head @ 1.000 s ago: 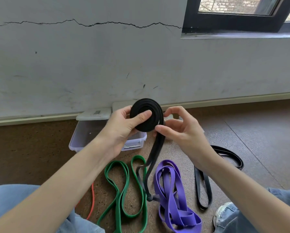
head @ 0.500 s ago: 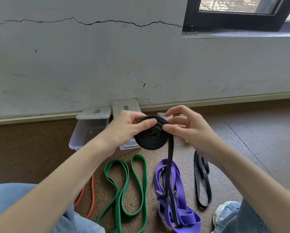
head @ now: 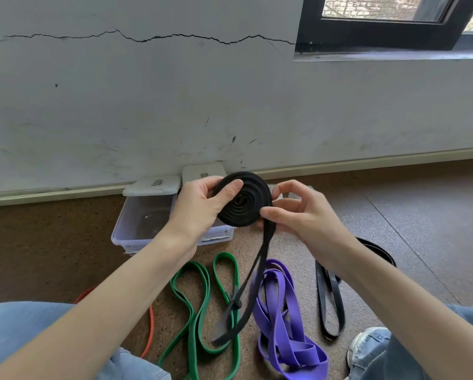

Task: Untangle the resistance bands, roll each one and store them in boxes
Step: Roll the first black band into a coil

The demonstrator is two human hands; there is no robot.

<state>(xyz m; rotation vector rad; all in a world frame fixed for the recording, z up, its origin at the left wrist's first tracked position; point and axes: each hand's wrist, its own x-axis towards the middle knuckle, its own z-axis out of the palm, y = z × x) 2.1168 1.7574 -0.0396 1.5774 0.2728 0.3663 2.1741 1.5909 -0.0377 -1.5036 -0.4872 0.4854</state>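
Change: since the frame half a second back, both hands have lifted the black coil a little higher against the wall, and its hanging tail has swung left, off the purple band toward the green one.
Left hand: the left hand (head: 202, 207) grips the black resistance band coil (head: 243, 200), thumb pressed on its face, fingers behind its far edge.
Right hand: the right hand (head: 301, 215) pinches the black strap at the coil's lower right edge, where the tail leaves the roll; its other fingers curl loosely above.
Coil: several turns wound, held in the air in front of the boxes.
Tail: the unrolled tail (head: 246, 294) hangs down over the floor, doubled, with a small knot or twist partway along; its lower end is blurred.
Boxes: a clear plastic box (head: 142, 226) stands open by the wall, its lid (head: 151, 186) propped behind; a second box is mostly hidden behind the hands. Nothing rolled shows inside.
Left on the floor: a green band (head: 199, 305), a purple band (head: 282, 316), another black band (head: 331, 300) and an orange band (head: 150, 325), all loose and unrolled.
Progress: early, by my reading. One band is partly rolled, with the twist in its tail to clear; four more await rolling, and none is stored yet.
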